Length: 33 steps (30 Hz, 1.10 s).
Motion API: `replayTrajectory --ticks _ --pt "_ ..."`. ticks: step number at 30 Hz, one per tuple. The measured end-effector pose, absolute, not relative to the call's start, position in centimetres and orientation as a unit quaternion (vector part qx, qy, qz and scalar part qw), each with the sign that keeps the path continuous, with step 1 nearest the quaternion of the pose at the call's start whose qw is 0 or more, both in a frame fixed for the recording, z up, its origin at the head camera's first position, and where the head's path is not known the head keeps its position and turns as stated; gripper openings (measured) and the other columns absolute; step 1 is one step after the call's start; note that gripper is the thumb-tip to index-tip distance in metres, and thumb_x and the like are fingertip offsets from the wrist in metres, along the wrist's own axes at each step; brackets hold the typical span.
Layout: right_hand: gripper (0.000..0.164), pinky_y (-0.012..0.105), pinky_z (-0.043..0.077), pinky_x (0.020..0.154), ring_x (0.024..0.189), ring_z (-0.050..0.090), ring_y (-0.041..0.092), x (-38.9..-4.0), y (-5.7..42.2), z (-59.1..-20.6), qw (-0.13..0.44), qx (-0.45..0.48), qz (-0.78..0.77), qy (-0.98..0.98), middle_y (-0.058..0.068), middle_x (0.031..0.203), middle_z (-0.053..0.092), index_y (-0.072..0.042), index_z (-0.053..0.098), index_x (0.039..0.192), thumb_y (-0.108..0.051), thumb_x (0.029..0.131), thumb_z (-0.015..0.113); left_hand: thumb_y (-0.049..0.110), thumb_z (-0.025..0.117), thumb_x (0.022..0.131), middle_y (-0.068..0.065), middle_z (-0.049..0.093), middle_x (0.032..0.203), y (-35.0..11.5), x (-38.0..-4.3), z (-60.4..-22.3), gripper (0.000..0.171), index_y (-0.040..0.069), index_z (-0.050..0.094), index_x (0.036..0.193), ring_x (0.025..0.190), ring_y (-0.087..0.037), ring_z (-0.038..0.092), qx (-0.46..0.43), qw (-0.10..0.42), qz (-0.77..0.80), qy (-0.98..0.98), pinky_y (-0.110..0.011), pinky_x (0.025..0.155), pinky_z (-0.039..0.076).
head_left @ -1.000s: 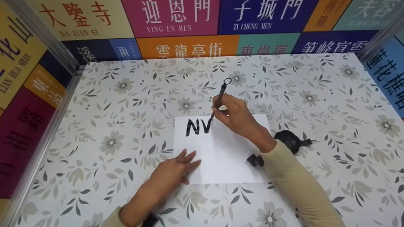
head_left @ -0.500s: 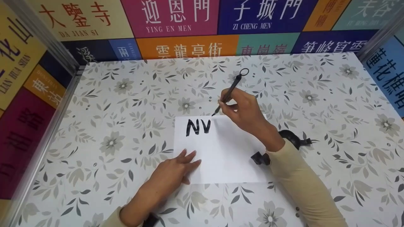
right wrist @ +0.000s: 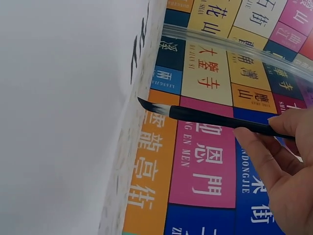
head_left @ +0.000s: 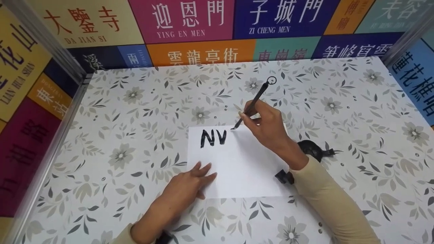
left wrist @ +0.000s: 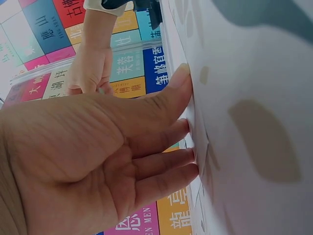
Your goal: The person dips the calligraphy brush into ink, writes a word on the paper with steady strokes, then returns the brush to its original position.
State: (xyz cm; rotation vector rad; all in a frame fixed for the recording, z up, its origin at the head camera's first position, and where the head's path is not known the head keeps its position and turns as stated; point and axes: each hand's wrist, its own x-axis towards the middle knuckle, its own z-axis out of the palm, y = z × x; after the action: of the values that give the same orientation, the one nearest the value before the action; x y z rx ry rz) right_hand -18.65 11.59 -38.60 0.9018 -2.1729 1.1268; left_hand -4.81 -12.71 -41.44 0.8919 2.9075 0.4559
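A dark writing brush (head_left: 256, 101) is pinched between the thumb and fingers of my right hand (head_left: 269, 125). It slants, loop end up and to the right, its inked tip near the paper's top edge. In the right wrist view the brush tip (right wrist: 154, 106) is black with a paler band by the handle; whether it touches the paper I cannot tell. On the white paper (head_left: 244, 169) stand black strokes (head_left: 213, 137) reading "NV". My left hand (head_left: 184, 186) rests with spread fingers on the paper's lower left part; its fingertips (left wrist: 183, 76) press down in the left wrist view.
A round black dish (head_left: 310, 150) with a short handle sits right of the paper, partly behind my right forearm. A black wrist device (head_left: 284, 177) shows beside the right sleeve. A floral cloth covers the table (head_left: 112, 125). Panels with printed characters (head_left: 190, 20) stand behind it.
My right hand has lifted the brush from the end of the "V" and carried it right, then lowered its tip toward the paper's top edge. The left hand stays in place.
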Motion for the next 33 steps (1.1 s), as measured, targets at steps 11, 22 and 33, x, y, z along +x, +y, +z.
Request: replayTrajectory --ticks 11,22,33 --pt "0.015 0.013 0.051 0.058 0.075 0.066 0.013 -18.9 11.4 -39.1 0.269 0.321 0.427 -0.801 0.009 0.084 0.063 0.002 0.059 0.096 -0.006 0.087 0.068 0.019 0.075 0.071 -0.011 0.052 0.138 -12.6 -4.7 -41.2 0.059 0.013 0.063 0.128 0.126 -0.034 0.048 0.287 0.037 0.147 0.946 -0.042 0.083 0.052" --pt "0.014 0.015 0.052 0.059 0.075 0.066 0.014 -19.1 11.3 -39.5 0.252 0.339 0.42 -0.803 0.009 0.084 0.061 0.001 0.058 0.096 -0.006 0.089 0.067 0.021 0.074 0.07 -0.012 0.051 0.138 -12.6 -4.8 -41.3 0.06 0.013 0.063 0.128 0.126 -0.034 0.048 0.285 0.043 0.141 0.947 -0.041 0.085 0.051" --pt "0.012 0.016 0.052 0.06 0.076 0.065 0.014 -19.1 11.1 -39.7 0.23 0.349 0.433 -0.798 0.009 0.085 0.061 0.001 0.058 0.097 -0.005 0.09 0.065 0.022 0.074 0.07 -0.011 0.052 0.137 -12.7 -4.8 -41.4 0.06 0.013 0.063 0.128 0.126 -0.033 0.048 0.289 0.038 0.14 0.946 -0.042 0.083 0.052"
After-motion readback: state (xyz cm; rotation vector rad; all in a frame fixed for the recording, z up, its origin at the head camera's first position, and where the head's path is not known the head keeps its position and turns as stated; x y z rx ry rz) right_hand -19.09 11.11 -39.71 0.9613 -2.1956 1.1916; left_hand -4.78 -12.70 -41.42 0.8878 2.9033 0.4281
